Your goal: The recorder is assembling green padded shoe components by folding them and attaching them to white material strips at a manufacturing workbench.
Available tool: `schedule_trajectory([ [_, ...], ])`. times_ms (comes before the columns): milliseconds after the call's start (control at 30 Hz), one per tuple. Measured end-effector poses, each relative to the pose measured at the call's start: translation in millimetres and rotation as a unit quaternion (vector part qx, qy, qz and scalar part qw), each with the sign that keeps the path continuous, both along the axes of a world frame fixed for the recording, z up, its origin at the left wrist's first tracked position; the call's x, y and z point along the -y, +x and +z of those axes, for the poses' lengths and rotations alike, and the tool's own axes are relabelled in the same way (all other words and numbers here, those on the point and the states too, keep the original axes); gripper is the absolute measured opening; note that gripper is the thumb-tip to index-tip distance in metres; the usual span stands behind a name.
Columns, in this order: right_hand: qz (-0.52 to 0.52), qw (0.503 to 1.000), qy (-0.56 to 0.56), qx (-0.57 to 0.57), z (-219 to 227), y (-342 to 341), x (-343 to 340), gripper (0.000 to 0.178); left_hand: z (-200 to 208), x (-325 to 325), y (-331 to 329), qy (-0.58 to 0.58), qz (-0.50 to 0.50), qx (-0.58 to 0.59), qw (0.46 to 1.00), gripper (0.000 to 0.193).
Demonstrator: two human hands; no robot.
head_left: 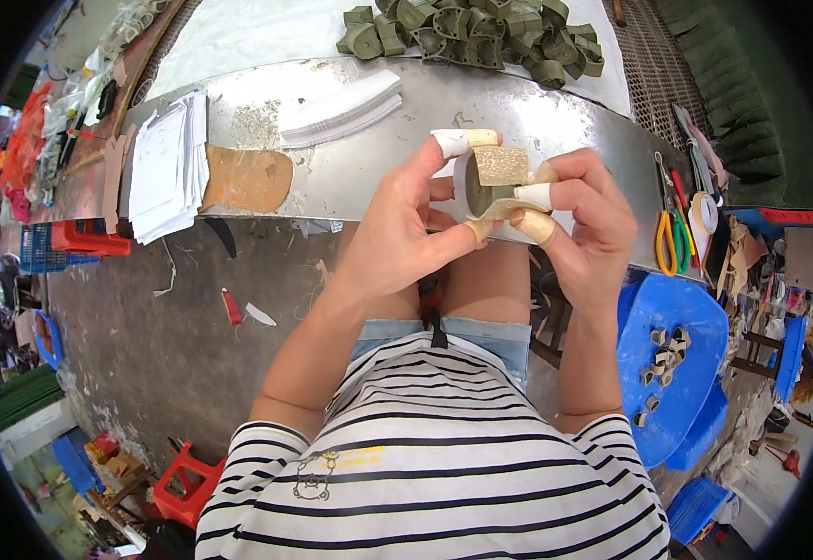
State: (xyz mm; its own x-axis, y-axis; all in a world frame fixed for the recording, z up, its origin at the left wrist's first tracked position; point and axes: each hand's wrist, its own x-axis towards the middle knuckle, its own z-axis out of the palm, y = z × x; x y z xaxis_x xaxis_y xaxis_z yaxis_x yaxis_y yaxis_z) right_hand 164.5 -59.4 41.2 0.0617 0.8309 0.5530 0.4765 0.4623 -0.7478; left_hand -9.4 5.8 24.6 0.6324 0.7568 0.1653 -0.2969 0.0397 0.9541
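The shirt [481,467], nearer the wearer than both hands, bears a small outlined cartoon [314,476] and yellow lettering [362,457] too tiny to read; sheets of paper [169,168], left of the left hand, carry faint marks, also unreadable. Between the hands, over the table's near edge, is a small block [467,187] with a glittery gold strip [503,166]. The block's grey curved face points toward the left palm; its long axis seems to run roughly left to right. The left hand [406,215] is clamped on the block, and the right hand [595,222] pinches the strip's lower end. Beyond both hands lies a pile of olive blocks [481,37]; right of the right hand are scissors [665,245].
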Motion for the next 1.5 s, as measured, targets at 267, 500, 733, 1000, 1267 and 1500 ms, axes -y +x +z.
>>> schedule_trajectory([
  [267,0.029,0.973,-0.113,-0.197,-6.3,-0.4,2.4,0.017,-8.2,0.2,3.2,0.086,0.056,-0.021,0.995,0.056],
  [500,0.025,0.917,-0.172,-0.358,-1.8,-12.6,-0.7,0.016,-8.6,0.1,2.5,0.142,0.059,-0.034,0.988,0.056],
  [733,0.02,0.939,-0.232,-0.253,-2.6,-10.8,-1.6,0.015,-8.7,-2.8,2.2,0.171,0.048,-0.048,0.983,0.053],
  [1000,-0.033,0.965,-0.246,-0.09,-0.8,-9.5,-3.4,0.014,-19.7,-2.4,4.7,0.169,0.048,-0.032,0.984,0.057],
  [1267,-0.015,0.986,-0.102,0.132,10.7,-3.6,-10.4,0.023,-32.0,-8.3,-3.6,-0.271,-0.132,0.085,0.95,0.04],
  [1500,-0.05,0.977,0.087,0.19,5.8,-6.6,-8.1,0.029,-43.5,-1.8,-3.5,-0.364,-0.197,0.266,0.871,0.044],
])
